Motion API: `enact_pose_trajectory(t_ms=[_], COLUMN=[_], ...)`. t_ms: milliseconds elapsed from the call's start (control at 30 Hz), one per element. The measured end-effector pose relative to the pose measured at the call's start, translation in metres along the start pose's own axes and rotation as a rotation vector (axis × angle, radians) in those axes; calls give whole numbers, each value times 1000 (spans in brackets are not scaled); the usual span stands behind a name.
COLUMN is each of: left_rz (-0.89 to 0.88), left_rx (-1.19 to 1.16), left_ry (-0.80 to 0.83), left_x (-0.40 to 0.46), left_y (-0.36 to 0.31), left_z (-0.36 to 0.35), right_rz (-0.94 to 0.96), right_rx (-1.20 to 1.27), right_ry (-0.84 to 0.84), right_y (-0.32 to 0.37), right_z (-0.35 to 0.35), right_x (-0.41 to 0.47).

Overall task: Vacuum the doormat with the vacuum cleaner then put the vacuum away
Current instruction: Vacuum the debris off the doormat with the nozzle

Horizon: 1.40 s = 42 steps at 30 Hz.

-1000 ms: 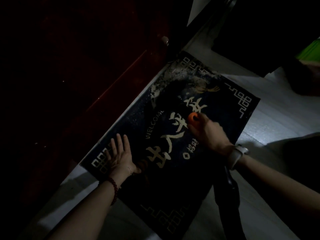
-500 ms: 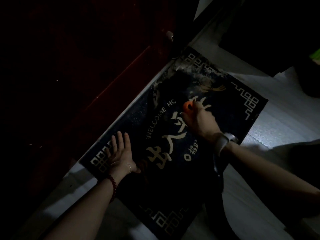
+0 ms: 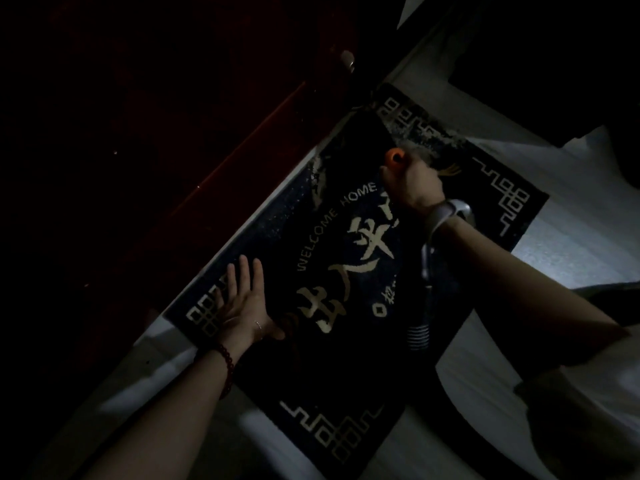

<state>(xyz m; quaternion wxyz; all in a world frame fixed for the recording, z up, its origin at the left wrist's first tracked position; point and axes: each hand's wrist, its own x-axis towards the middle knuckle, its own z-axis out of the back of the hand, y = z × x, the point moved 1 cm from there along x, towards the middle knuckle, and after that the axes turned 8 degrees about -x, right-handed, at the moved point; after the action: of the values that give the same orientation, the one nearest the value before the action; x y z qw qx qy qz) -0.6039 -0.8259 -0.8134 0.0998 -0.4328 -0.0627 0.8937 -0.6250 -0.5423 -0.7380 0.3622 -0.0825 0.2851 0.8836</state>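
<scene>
A dark doormat with pale lettering "WELCOME HOME" and corner patterns lies on the floor beside a door. My left hand rests flat on its near left corner, fingers spread. My right hand is closed around the vacuum cleaner's handle, whose orange end pokes out above my fist, at the mat's far part. A grey tube and ribbed hose of the vacuum run back under my right forearm. The nozzle is hidden by my hand.
A dark red door with a metal knob runs along the mat's left edge. Pale floor tiles lie to the right and near side. Dark shapes fill the top right. The scene is dim.
My right hand has pushed the vacuum's orange-ended handle farther up the mat, toward its far edge. My left hand stays pressed on the near corner.
</scene>
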Motion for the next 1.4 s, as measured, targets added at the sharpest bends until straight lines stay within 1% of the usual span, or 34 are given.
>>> enact_pose_trajectory(t_ms=[167,267,333,433,533,600,700,800,867,933,967,1100,1167,1233,1300,1400], left_rz=[17,25,24,20,8,4,14,3,1,1,2,4,0,-1,-2,1], left_rx=[2,-1,-2,-4,-13,-19,-19,-30,-32,-42,-42,-33,-36,-39,-37,-42], left_ry=[-30,-18,-19,-22,-13,-8,-35,-49,-41,-30,-26,-26,-27,-35,-35,-32], left_x=[-1,-1,0,0,-1,-2,-2,-2,-3,-3,-3,-4,-3,-2,-2,-3], left_y=[-1,0,0,-1,0,-1,-1,0,1,0,0,1,2,3,3,3], left_z=[-2,-1,-2,-2,0,1,-1,-2,-1,-1,-1,-1,-2,-2,-2,-2], right_rz=[106,113,77,43,36,61,145,284,312,267,238,88,64,118,213,330], right_rx=[-68,-111,-50,-21,-57,-81,-120,-195,-260,-222,-197,-219,-246,-281,-311,-353], right_ry=[111,159,128,26,7,39,95,210,253,268,250,69,52,77,120,216], right_y=[-4,-14,-18,-15,1,9,11,6,-1,-4,-5,-7,-3,-2,-4,-12], right_z=[-21,-11,5,22,10,-9,-33,-38,-33,-18,-9,12,8,-8,-25,-30], right_x=[-47,-66,-64,-38,-16,-16,-46,-92,-110,-112,-107,-59,-46,-55,-83,-122])
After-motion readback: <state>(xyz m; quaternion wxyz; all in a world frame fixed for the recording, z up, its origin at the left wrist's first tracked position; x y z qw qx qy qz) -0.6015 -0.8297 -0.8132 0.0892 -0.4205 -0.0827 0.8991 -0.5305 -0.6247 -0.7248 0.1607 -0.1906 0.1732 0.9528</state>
